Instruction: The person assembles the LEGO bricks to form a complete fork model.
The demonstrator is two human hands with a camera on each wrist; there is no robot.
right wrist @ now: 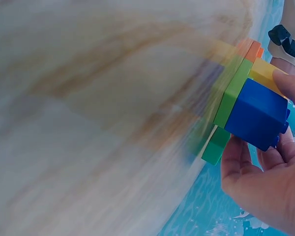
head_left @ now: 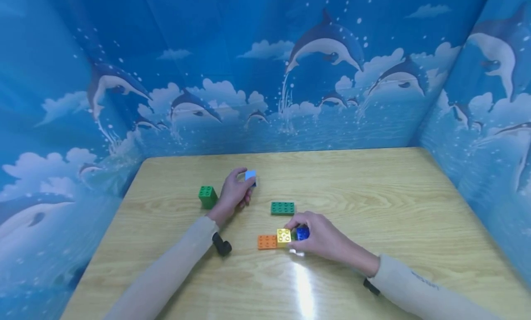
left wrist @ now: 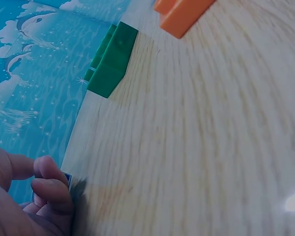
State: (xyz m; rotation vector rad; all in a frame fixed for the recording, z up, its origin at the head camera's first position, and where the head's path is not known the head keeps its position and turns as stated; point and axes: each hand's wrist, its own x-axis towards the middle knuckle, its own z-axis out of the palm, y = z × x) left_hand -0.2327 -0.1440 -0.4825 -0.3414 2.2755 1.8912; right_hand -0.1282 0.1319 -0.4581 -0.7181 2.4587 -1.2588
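My left hand point(head_left: 235, 191) grips a blue block point(head_left: 250, 174) with a smooth, light top at the far middle of the table; fingers cover much of it. In the left wrist view those fingers point(left wrist: 51, 189) curl in front of its dark edge. My right hand point(head_left: 321, 234) pinches a yellow brick point(head_left: 284, 236) between thumb and fingers. The yellow brick and a dark blue brick point(right wrist: 258, 113) sit side by side on a light green brick point(right wrist: 233, 93). An orange brick point(head_left: 267, 242) lies just left of the yellow one.
A dark green brick point(head_left: 282, 208) lies flat beyond the right hand. Left of the left hand stands a taller green block point(head_left: 208, 197). A dolphin-print curtain point(head_left: 265, 80) encloses the wooden table point(head_left: 365, 186) at the back and sides.
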